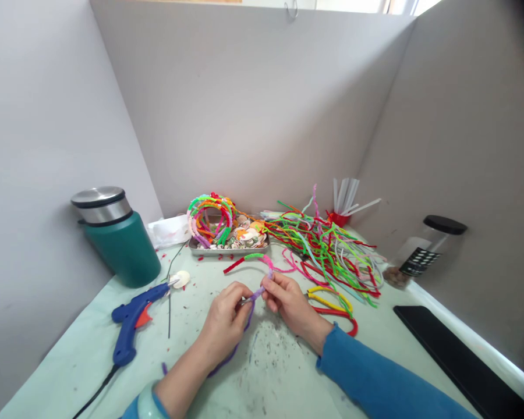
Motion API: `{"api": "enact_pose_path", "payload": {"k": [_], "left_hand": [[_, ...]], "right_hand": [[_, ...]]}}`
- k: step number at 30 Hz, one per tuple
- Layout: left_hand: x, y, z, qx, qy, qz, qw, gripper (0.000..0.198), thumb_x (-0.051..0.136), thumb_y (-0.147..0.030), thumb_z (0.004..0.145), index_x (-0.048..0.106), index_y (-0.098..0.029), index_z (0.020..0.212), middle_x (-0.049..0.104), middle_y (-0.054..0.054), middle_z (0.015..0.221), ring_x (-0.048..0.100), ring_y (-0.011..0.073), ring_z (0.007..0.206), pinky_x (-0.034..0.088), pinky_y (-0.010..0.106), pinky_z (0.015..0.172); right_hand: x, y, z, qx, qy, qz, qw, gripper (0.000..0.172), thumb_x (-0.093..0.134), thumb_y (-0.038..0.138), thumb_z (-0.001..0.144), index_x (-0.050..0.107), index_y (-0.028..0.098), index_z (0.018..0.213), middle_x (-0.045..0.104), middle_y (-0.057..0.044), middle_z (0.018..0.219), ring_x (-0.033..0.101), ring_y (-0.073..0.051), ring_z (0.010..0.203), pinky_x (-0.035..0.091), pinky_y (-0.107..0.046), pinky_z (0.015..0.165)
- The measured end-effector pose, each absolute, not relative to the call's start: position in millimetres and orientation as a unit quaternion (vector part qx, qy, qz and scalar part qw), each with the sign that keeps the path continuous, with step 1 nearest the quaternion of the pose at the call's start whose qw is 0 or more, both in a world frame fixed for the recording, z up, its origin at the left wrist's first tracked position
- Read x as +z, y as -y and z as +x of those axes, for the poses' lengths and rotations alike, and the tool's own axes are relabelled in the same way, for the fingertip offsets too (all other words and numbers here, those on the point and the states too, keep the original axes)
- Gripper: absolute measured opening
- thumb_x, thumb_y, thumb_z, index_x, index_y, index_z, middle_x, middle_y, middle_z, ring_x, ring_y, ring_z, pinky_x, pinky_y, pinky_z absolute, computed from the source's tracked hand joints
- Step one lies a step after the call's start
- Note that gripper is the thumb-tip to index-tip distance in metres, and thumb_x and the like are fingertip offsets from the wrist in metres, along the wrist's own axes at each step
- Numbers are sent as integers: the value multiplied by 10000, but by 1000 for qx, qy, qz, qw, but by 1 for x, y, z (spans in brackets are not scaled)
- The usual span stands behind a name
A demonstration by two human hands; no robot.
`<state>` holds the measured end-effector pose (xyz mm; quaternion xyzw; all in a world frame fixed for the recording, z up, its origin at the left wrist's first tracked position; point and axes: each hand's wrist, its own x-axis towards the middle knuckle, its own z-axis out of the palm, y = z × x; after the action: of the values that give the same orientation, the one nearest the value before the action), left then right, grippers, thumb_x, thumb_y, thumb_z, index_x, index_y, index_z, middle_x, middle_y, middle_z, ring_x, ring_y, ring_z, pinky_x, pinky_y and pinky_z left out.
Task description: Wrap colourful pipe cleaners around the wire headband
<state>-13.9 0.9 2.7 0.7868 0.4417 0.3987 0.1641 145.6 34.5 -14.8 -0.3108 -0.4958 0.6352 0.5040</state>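
A curved strip of pipe cleaner (255,256), wound in red, green, pink and purple, rises above my two hands. My left hand (227,317) is closed around its purple lower end, thumb and fingers pinched together. Pinching the same purple stretch a little higher is my right hand (288,299). A loose purple pipe cleaner (227,359) trails from the left fingers down behind the left wrist. Just beyond the right wrist lie pliers or scissors with yellow and red handles (332,298); their working end is hidden.
A blue glue gun (133,320) lies left, its tip by a white round pad (182,279). Behind it stands a green flask (122,247). At the back are a metal tray (222,251) with colourful rings, heaped pipe cleaners (332,250), a red cup of white sticks (339,219) and a jar (419,253).
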Motion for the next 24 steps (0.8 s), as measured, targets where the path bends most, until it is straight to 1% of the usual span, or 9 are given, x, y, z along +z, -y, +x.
{"api": "enact_pose_path", "payload": {"k": [2, 4, 7, 11, 15, 19, 24], "left_hand": [[2, -1, -13, 391, -442, 788, 177, 133, 423, -68, 770, 488, -179, 803, 538, 36, 824, 514, 158, 768, 417, 279, 694], [1, -1, -13, 381, -446, 789, 182, 192, 420, -22, 713, 463, -182, 811, 521, 34, 837, 499, 161, 779, 412, 280, 697], [-2, -2, -13, 375, -456, 787, 180, 217, 436, -7, 672, 429, -186, 793, 492, 20, 814, 478, 160, 772, 399, 275, 694], [-2, -2, -12, 376, -455, 787, 180, 103, 488, -103, 755, 427, -183, 779, 480, 16, 798, 466, 155, 752, 387, 268, 681], [-1, -1, -12, 382, -451, 786, 183, 23, 482, -182, 817, 470, -170, 802, 501, 26, 804, 478, 150, 746, 386, 260, 677], [1, -2, -13, 389, -451, 782, 183, 108, 481, -234, 837, 541, -160, 788, 545, 26, 762, 502, 144, 715, 386, 248, 662], [3, -4, -16, 388, -460, 766, 228, 169, 512, -266, 823, 628, -156, 770, 612, 17, 704, 543, 126, 651, 390, 217, 627]], "right_hand": [[-15, -34, 145, 635, 498, -312, 502, 226, 590, 362, 774, 539, 156, 697, 546, 33, 584, 379, -47, 407, 248, -198, 434], [-15, -34, 145, 632, 503, -315, 498, 232, 588, 363, 777, 542, 151, 694, 548, 30, 584, 382, -47, 407, 251, -195, 432], [-16, -34, 144, 630, 508, -315, 495, 244, 590, 369, 776, 547, 147, 685, 545, 29, 576, 384, -46, 404, 258, -191, 428], [-18, -35, 144, 630, 506, -315, 498, 245, 594, 376, 772, 544, 151, 688, 543, 32, 569, 380, -49, 401, 254, -191, 421], [-20, -37, 145, 628, 506, -315, 501, 236, 579, 361, 787, 538, 151, 686, 541, 31, 564, 377, -48, 403, 249, -191, 425], [-20, -38, 146, 630, 505, -309, 502, 228, 579, 354, 787, 533, 154, 688, 540, 34, 569, 380, -46, 402, 251, -193, 427], [-17, -36, 146, 625, 519, -303, 498, 205, 575, 342, 790, 535, 158, 707, 546, 34, 586, 399, -47, 406, 254, -192, 422]]}}
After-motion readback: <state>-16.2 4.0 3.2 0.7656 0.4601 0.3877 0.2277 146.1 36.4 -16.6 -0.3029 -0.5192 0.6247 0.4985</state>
